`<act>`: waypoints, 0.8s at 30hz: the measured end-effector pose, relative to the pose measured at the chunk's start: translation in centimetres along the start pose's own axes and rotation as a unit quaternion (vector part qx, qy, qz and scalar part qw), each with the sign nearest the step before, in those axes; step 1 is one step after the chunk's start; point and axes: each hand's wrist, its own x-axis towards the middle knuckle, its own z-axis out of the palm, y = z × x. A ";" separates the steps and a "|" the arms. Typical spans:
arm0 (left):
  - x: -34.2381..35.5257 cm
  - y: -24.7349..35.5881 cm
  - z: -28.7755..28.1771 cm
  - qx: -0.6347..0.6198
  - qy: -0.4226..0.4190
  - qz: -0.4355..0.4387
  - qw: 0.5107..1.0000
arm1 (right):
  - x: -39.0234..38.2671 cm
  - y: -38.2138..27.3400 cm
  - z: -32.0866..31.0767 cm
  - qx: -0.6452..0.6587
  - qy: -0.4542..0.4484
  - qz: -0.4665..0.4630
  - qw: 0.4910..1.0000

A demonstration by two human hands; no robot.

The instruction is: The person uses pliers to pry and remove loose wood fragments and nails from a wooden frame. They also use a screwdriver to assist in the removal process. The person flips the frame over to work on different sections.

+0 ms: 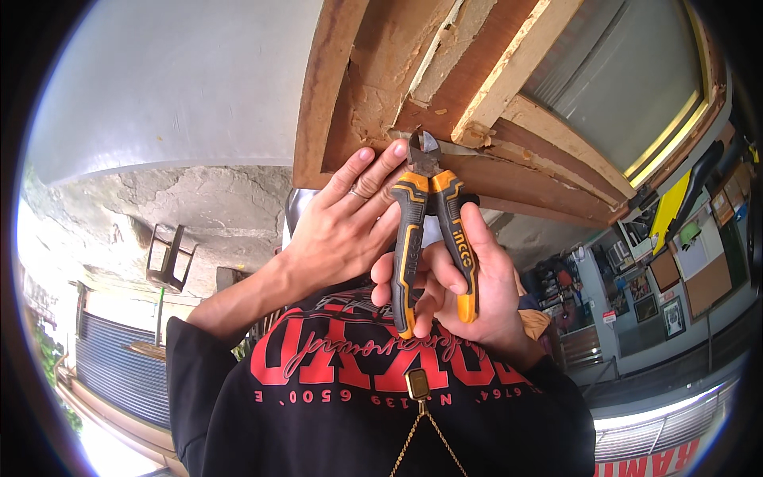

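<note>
- A shutter (119, 370) and a stool (170, 256) occupy the far left.
- The left hand (342, 226), ringed and back upward, lies open with fingers nearly straight, fingertips at the wood frame (502, 75); whether its hidden palm grips anything cannot be told.
- Center, a pendant (417, 385) hangs against a black shirt (342, 425).
- Black-and-orange pliers (433, 211), handles spread and jaws parted, stand before the frame's splintered lower edge.
- The right hand (477, 278) curls its fingers around the pliers' handles.
- Right, the frame borders a pane (624, 75).
</note>
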 end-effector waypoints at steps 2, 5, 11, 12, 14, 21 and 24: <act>0.0 -0.1 0.0 -0.004 0.001 0.003 1.000 | 0.2 0.1 0.0 -0.002 -0.007 -0.001 1.000; -0.1 -0.1 0.3 0.001 0.012 0.004 1.000 | 0.3 0.4 0.2 -0.008 -0.003 -0.013 1.000; 0.0 -0.3 0.0 -0.030 0.002 0.006 1.000 | 0.5 0.5 0.5 0.032 0.004 -0.009 0.999; 0.1 -0.4 -0.1 -0.029 0.001 0.005 1.000 | 0.5 0.4 0.7 0.049 0.004 -0.007 0.999; 0.0 -0.4 -0.1 -0.025 0.006 0.009 1.000 | 0.4 0.6 1.2 0.062 0.000 -0.001 0.998; 0.1 -0.2 0.6 -0.015 0.047 -0.002 0.999 | 0.7 0.7 3.7 0.122 0.055 0.013 0.991; 0.2 -0.4 0.4 -0.032 0.040 0.007 0.999 | 0.6 0.4 4.8 0.131 0.075 0.005 0.989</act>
